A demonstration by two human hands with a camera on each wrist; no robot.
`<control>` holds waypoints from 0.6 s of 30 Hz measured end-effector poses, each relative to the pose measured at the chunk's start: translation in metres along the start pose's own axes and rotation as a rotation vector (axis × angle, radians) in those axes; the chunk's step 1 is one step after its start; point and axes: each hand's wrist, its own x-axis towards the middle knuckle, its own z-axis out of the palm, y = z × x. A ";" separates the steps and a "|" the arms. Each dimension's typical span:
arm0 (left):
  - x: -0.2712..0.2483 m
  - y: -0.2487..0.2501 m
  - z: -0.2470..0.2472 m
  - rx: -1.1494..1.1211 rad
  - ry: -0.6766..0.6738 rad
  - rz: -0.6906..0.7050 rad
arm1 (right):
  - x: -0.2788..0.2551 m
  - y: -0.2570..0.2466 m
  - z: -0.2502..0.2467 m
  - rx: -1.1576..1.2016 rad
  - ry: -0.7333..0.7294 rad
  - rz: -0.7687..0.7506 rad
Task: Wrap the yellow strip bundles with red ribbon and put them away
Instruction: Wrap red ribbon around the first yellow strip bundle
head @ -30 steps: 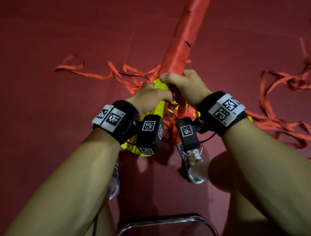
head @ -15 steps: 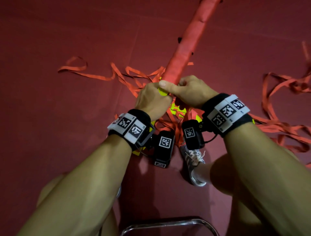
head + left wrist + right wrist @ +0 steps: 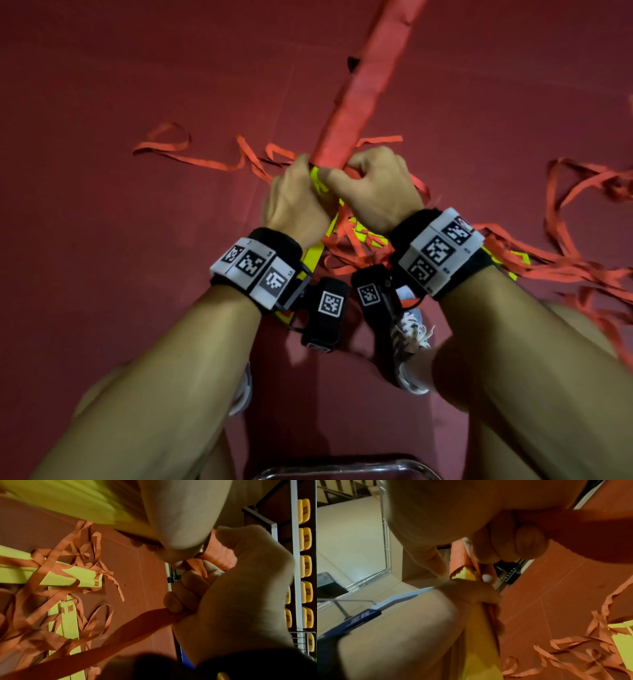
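Red floor (image 3: 102, 102) filled nearly the whole head view, and the job was being done low over it, with no bench in sight. Largest on it was the long yellow strip bundle (image 3: 356, 92), slanting away from the person. Its far length was already cased in red wrapping, so I judged this bundle mostly done. Only the near stretch under the hands showed bare yellow (image 3: 481, 635).

Around it lay a tangle of loose ribbon (image 3: 582, 270), and mixed into that tangle were unwrapped yellow strips (image 3: 68, 577), flat on the floor (how many, the pictures did not let me count). Those looked like work left to do, and nothing showed any bundle put away. A rack (image 3: 305, 512) of yellow items stood at the edge of the left wrist view, but whether it was the storage place I could not tell.

The hands were close together at the edge of the wrapping. The left hand (image 3: 294, 202) was curled round the bare part of the bundle. The right hand (image 3: 376, 188) was closed on the red ribbon (image 3: 120, 632), a strand running from its fingers down toward the floor.
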 end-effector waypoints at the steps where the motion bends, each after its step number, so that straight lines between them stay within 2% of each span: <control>1: 0.000 0.000 -0.002 -0.002 0.014 0.000 | -0.001 -0.001 0.002 -0.008 0.018 0.022; 5: -0.002 0.007 -0.004 0.054 -0.009 0.039 | -0.001 -0.003 0.008 0.114 0.085 0.103; 9: 0.001 0.011 -0.007 -0.198 -0.087 -0.023 | 0.006 -0.002 -0.002 0.335 0.085 0.161; 12: 0.009 0.010 -0.014 -0.375 -0.280 -0.154 | 0.007 0.004 -0.009 0.370 0.044 0.089; 14: 0.008 0.008 -0.014 -0.400 -0.431 -0.204 | 0.005 0.008 -0.009 0.354 -0.025 0.048; 15: 0.007 0.009 -0.014 -0.391 -0.453 -0.206 | 0.004 0.010 -0.008 0.346 -0.072 0.028; 18: 0.002 0.012 -0.012 -0.355 -0.351 -0.205 | 0.006 0.014 -0.010 0.239 -0.149 -0.022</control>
